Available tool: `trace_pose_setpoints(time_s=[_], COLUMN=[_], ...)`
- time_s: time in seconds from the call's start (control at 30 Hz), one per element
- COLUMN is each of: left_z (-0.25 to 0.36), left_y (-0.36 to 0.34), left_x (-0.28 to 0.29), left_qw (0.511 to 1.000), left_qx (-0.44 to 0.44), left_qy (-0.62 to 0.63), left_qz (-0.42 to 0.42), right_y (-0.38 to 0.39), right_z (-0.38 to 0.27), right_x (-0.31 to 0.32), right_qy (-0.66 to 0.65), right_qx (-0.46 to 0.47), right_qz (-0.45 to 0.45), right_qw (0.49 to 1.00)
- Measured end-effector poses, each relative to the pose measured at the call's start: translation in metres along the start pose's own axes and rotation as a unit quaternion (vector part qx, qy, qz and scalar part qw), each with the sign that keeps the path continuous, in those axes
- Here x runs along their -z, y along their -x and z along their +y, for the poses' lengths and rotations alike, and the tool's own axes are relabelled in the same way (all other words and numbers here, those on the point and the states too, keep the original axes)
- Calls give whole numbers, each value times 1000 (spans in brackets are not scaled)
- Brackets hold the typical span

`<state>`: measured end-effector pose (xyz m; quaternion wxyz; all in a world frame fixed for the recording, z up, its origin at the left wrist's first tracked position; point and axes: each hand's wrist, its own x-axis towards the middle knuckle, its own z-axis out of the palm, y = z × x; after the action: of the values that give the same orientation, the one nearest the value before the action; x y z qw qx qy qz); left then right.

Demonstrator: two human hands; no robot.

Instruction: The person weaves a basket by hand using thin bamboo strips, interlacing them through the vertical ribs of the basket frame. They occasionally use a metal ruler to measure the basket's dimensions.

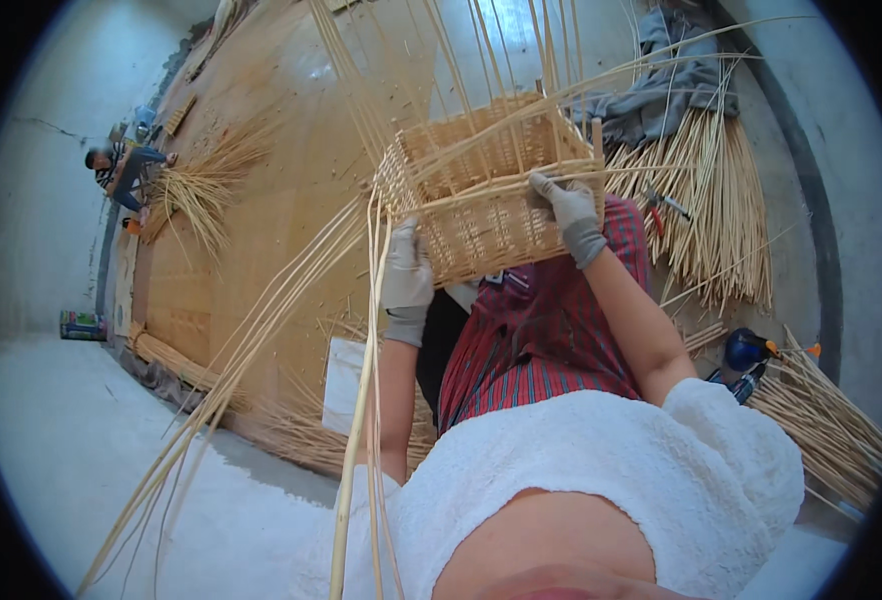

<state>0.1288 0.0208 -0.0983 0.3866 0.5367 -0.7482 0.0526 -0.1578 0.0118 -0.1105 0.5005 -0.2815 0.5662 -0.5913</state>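
Observation:
I hold a rectangular pale woven basket (486,230) in front of me above my lap, with long upright canes rising from it and loose canes (291,280) trailing from its left corner toward the lower left. My left hand (407,275), in a pale grey glove, is closed on the basket's lower left side, beside the hanging strands. My right hand (567,208), in a similar glove, grips the near rim toward the right corner, thumb and fingers on the weave. The basket's underside and some of my fingertips are hidden.
A person (121,170) sits at far left beside fanned canes (201,190) on a brown board (181,340). At right lie a cane bundle (716,200), pliers (666,210), grey cloth (686,70), a blue-black tool (746,350) and more canes (821,430). Pale walls (46,230) border the space.

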Motion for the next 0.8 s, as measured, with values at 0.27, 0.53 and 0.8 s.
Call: trace_pose_setpoints(time_s=[0.27,0.53,0.8], left_z=[0,-15,3], left_y=[-53,-33,-46], left_x=[-31,-57,-58], left_qw=[832,911,855], left_qx=[379,286,289], left_qy=[328,272,407], left_qz=[-236,-120,-140], right_y=[19,-53,-109], right_z=[-17,-124,-166], right_x=[-36,-198,-256], right_qy=[-137,-10,634], right_qx=[-232,315,609], right_qz=[-208,-310,-125], right_qw=[940,897,460])
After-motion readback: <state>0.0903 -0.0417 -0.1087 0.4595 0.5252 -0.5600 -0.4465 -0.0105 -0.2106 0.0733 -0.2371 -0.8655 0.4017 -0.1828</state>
